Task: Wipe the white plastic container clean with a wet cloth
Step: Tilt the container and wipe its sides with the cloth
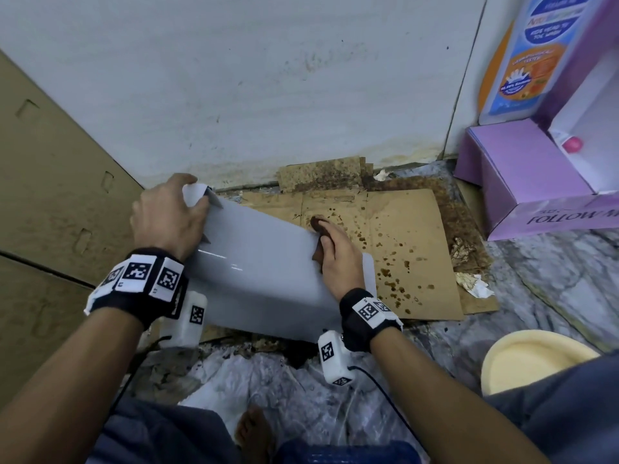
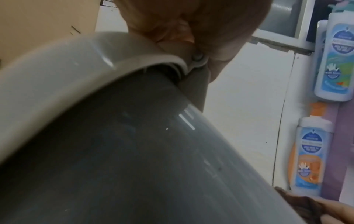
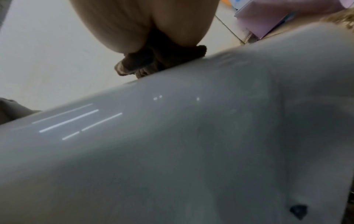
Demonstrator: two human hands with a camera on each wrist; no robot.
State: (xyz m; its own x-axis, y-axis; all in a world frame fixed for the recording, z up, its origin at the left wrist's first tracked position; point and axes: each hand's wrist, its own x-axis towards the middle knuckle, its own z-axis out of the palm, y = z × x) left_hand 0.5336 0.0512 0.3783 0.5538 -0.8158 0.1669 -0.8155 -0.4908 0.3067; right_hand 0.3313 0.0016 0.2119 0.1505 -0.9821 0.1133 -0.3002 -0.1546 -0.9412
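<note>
"FOLLOW" on purple box [image 1: 549, 209]

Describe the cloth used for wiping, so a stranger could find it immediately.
Find the white plastic container lying over the stained cardboard. On its right side, the right hand holds a small crumpled cloth, the only dark brown item there.

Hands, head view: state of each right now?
Left hand: closed, fingers curled over the far rim of the white plastic container.
Right hand: closed on the brown cloth, pressing it against the container's side.
</note>
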